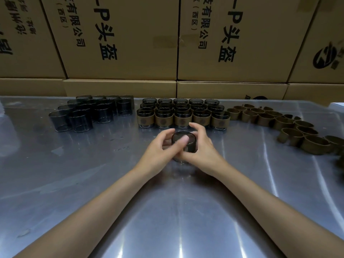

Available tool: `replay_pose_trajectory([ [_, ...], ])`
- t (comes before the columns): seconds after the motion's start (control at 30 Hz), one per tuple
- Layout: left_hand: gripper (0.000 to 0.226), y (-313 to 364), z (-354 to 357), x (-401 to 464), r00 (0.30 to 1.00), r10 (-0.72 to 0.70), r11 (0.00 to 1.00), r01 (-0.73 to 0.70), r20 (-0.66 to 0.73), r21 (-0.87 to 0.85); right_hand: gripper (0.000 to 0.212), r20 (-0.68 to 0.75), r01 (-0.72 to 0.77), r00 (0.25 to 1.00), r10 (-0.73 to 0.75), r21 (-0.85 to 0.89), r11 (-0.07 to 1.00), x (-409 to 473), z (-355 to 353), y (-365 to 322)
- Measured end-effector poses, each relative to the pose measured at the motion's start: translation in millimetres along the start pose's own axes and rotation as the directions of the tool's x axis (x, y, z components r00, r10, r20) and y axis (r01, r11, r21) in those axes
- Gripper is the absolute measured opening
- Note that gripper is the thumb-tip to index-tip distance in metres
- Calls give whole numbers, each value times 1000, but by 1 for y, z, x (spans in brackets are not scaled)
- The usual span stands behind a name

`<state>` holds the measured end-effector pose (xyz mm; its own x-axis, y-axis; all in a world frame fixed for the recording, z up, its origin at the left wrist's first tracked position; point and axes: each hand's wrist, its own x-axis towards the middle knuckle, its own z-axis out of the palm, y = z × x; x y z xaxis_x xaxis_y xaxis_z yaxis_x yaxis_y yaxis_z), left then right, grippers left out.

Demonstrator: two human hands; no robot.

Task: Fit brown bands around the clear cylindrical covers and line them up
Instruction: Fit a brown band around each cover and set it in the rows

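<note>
Head view, left to right: bare covers, far left; banded covers in rows, centre; left hand and right hand, fingers curled round one cover on table; loose bands, right.

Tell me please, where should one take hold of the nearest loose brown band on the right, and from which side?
Probably from above: the brown band stands on its edge with the opening up, at the near end of its pile. Pinch its near wall, thumb outside and a finger inside. Other bands crowd its far side, so the near side is freer.
</note>
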<state>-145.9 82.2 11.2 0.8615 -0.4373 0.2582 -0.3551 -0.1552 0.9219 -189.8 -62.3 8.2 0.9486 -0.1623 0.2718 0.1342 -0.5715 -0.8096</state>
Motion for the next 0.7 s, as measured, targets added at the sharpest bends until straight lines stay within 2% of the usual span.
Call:
replay_pose_trajectory([
  [0.07, 66, 1, -1, 2, 998, -56, 989, 52, -29, -137, 85, -16, 0, 1000, 2, 81, 997, 1, -7, 2],
  [0.1, 57, 0, -2, 3, 996, -86, 980, 77, -39, -183, 77, -64, 13, 998, -8, 64, 998, 3, -14, 5],
  [0.17, 35, -1, -4, 4, 991, -119, 973, 105, -55, -204, 53, -253, 1, 967, -27, -101, 995, 8, -32, 19],
  [0.2, 30, -1, -4, 4, 991, -122, 975, 108, -61, -194, 42, -359, -62, 933, -4, -173, 983, 11, -42, 27],
  [0.27, 28, -1, -3, 4, 990, -121, 976, 105, -72, -193, 31, -530, -240, 840, 111, -179, 954, 16, -62, 42],
  [0.33, 30, -1, -3, 4, 988, -125, 971, 105, -86, -214, 31, -610, -381, 768, 194, -191, 905, 21, -79, 55],
  [0.47, 33, -2, -2, 6, 986, -136, 965, 110, -96, -238, 34, -714, -580, 677, 180, -368, 727, 28, -106, 74],
  [0.6, 36, -3, -2, 7, 985, -134, 964, 105, -106, -243, 40, -763, -761, 575, 295, -366, 535, 32, -123, 84],
  [0.67, 36, -3, -2, 7, 985, -134, 963, 104, -106, -250, 40, -760, -795, 565, 322, -396, 459, 32, -125, 84],
  [0.7, 36, -3, -2, 7, 985, -135, 961, 104, -106, -255, 39, -753, -787, 585, 302, -436, 438, 32, -124, 84],
])
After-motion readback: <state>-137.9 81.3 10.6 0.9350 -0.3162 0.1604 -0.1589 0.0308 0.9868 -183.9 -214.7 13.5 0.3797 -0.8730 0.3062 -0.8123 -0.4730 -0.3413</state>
